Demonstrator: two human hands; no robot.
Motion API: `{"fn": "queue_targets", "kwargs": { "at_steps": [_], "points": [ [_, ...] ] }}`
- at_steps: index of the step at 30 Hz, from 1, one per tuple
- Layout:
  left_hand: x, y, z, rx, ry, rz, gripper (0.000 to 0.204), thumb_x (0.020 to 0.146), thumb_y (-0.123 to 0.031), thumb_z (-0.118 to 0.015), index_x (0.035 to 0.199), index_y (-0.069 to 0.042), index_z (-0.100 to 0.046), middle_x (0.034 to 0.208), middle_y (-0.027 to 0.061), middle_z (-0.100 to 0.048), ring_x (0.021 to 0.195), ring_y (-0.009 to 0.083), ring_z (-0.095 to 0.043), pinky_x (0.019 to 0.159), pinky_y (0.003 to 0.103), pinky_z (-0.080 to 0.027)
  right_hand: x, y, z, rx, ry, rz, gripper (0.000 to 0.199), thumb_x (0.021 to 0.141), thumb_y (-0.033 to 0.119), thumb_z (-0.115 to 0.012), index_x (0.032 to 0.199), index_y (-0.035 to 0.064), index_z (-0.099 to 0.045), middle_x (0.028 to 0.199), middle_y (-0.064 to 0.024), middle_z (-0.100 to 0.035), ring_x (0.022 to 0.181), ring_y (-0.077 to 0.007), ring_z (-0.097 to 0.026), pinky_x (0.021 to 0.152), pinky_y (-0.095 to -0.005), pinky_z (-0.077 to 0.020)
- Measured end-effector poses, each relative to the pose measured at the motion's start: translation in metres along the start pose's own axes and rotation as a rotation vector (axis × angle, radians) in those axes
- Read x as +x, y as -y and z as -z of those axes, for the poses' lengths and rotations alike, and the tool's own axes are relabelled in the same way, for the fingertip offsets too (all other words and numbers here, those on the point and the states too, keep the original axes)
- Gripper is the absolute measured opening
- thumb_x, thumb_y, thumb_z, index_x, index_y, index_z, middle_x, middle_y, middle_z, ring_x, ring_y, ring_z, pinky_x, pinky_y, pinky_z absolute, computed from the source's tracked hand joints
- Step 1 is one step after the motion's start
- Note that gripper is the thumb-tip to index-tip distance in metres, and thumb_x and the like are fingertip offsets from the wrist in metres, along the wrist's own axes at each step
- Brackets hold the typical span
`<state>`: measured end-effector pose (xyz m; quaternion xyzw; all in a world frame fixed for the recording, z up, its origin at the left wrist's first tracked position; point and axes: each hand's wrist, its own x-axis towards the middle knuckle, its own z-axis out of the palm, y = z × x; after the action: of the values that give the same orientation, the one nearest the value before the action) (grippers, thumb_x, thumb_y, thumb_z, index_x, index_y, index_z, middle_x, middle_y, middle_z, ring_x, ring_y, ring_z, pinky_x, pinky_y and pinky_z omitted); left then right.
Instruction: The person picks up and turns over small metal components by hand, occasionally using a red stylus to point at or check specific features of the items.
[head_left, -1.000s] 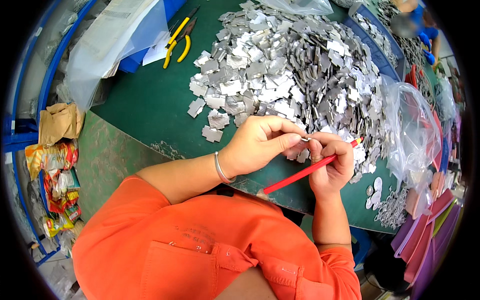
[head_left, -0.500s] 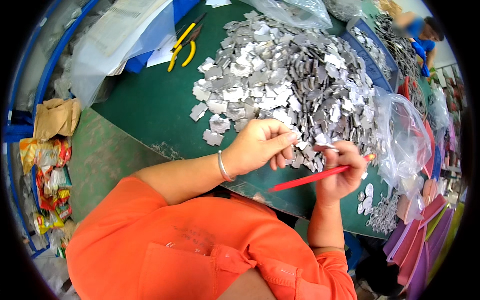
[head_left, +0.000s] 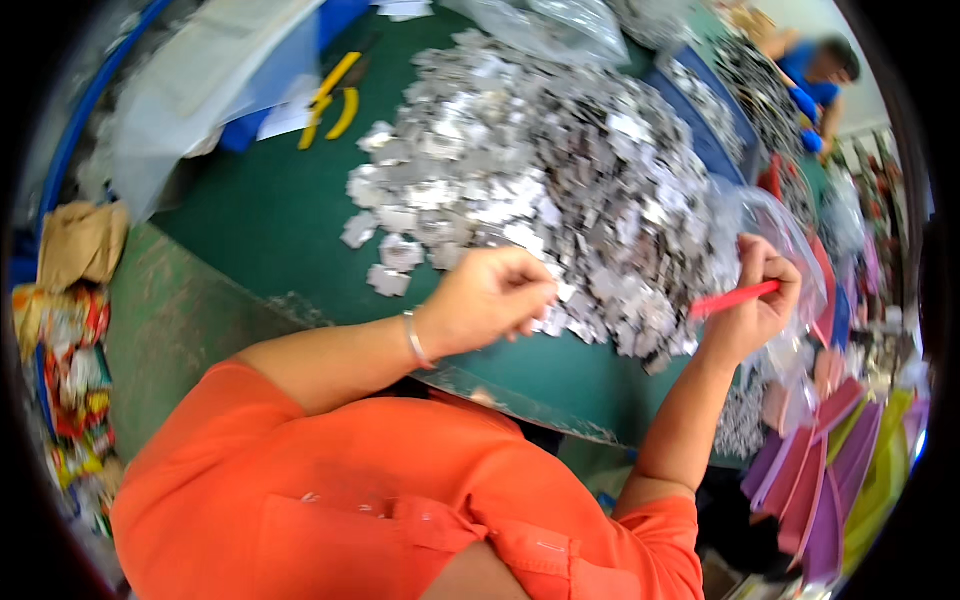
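Note:
A large pile of small flat metal plates [head_left: 470,150], cut in notched shapes, covers much of the green table. My left hand [head_left: 488,302], with a bracelet at the wrist, is over the pile's near edge. Its fingers are curled and pinched together; whether a plate is between them cannot be made out. To the right of the pile, my right hand [head_left: 755,305] is raised with its fingers closed round a slim red pen-like stick [head_left: 735,298], which points left. A clear plastic bag [head_left: 800,255] lies just beyond that hand.
Yellow-handled pliers [head_left: 335,105] lie at the back left beside plastic-covered papers [head_left: 205,80]. A blue bin [head_left: 705,120] of metal pieces stands behind the pile. Small metal rings [head_left: 740,420] lie at the right edge near pink and purple strips [head_left: 815,480]. Another person [head_left: 815,80] sits far right.
My right hand has moved right and up, away from my left hand, with the red stick still in it. A small metal piece showed at its fingertips before. The view has shifted slightly.

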<state>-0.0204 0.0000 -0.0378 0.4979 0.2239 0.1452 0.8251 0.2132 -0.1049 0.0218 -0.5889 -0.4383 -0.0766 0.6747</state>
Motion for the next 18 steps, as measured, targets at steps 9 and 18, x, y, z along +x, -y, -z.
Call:
{"fn": "queue_targets", "kwargs": {
  "at_steps": [9,18],
  "points": [
    [-0.002,0.019,0.007,0.726,0.379,-0.351,0.019,0.079,-0.019,-0.062,0.086,-0.002,-0.06,0.081,0.0114,-0.06,0.071,0.0228,-0.061,0.063,0.033,-0.048,-0.014,0.007,-0.17,-0.038,0.982,0.42,0.032,0.064,0.017,-0.075,0.084,0.0045,-0.052,0.101,-0.0129,-0.06,0.09,-0.0316,-0.056,0.08,-0.0392,-0.0429],
    [-0.004,0.021,0.007,0.842,0.4,-0.442,0.021,0.077,-0.021,-0.062,0.088,-0.004,-0.059,0.084,0.0111,-0.06,0.079,0.0289,-0.059,0.067,0.038,-0.047,-0.018,-0.007,-0.16,-0.048,1.007,0.257,0.025,0.064,0.007,-0.074,0.073,0.0071,-0.051,0.068,-0.0036,-0.058,0.065,-0.0226,-0.055,0.063,-0.033,-0.0417]
  ]
}}
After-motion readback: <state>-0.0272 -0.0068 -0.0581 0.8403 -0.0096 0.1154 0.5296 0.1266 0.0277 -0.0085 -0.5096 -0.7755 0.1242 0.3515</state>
